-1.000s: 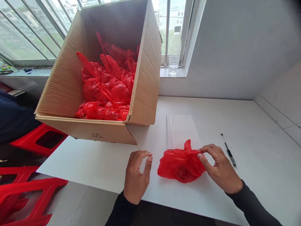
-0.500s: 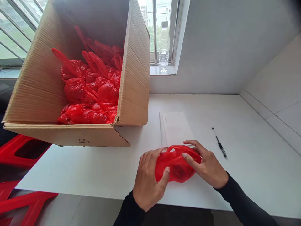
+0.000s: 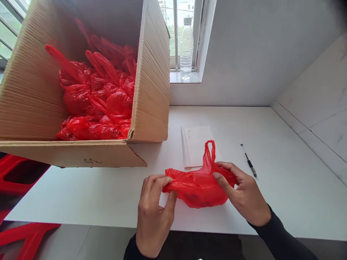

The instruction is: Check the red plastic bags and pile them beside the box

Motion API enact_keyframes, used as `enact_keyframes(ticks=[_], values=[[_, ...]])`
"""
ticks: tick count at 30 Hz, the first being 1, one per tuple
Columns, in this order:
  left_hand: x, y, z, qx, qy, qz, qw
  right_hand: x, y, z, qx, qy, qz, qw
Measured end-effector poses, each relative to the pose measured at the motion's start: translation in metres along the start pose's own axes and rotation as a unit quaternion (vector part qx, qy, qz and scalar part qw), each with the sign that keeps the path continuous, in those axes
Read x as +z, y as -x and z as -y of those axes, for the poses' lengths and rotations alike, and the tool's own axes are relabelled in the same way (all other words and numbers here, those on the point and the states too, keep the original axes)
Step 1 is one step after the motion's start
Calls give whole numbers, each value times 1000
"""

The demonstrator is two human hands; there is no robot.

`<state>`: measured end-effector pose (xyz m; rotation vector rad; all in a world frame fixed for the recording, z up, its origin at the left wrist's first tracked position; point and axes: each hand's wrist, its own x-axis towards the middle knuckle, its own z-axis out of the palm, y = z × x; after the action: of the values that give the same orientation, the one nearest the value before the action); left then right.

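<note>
A thin red plastic bag point(image 3: 199, 186) lies on the white table between my hands, one handle loop standing up at its back. Something darker shows faintly through the plastic, but I cannot make out what it is. My left hand point(image 3: 157, 213) pinches the bag's left end between thumb and fingers. At the opposite end my right hand point(image 3: 241, 189) grips the bag's right side, thumb in front and fingers behind. Just behind the bag lies a white booklet or paper pad point(image 3: 196, 144), partly covered by the handle loop.
A large open cardboard box point(image 3: 151, 90) on the left holds several knotted red plastic bags point(image 3: 97, 97). A black pen point(image 3: 248, 160) lies right of the pad. On the windowsill stands a clear bottle point(image 3: 186, 50). Red plastic stools point(image 3: 24, 177) are at the lower left.
My left hand has moved left and taken hold of the bag's end, stretching the bag sideways. One handle loop now stands up. The camera view has shifted slightly.
</note>
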<state>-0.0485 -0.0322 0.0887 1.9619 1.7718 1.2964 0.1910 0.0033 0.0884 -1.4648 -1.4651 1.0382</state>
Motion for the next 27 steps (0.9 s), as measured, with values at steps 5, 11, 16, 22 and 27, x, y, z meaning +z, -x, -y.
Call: enact_keyframes(ticks=[5, 11, 16, 22, 27], values=[[-18, 1, -2, -66, 35, -41, 996, -2, 23, 18, -158, 123, -175, 964], [-20, 10, -14, -144, 143, 11, 979, 22, 28, 44, -410, 274, 66, 867], [-20, 17, -23, -258, 239, 24, 936, 33, 20, 24, -316, 451, 102, 828], [-22, 17, -9, -232, 381, 72, 892, 29, 23, 17, -291, 485, 83, 820], [-19, 13, -5, -235, 414, 81, 876, 28, 18, 20, -319, 457, 47, 829]])
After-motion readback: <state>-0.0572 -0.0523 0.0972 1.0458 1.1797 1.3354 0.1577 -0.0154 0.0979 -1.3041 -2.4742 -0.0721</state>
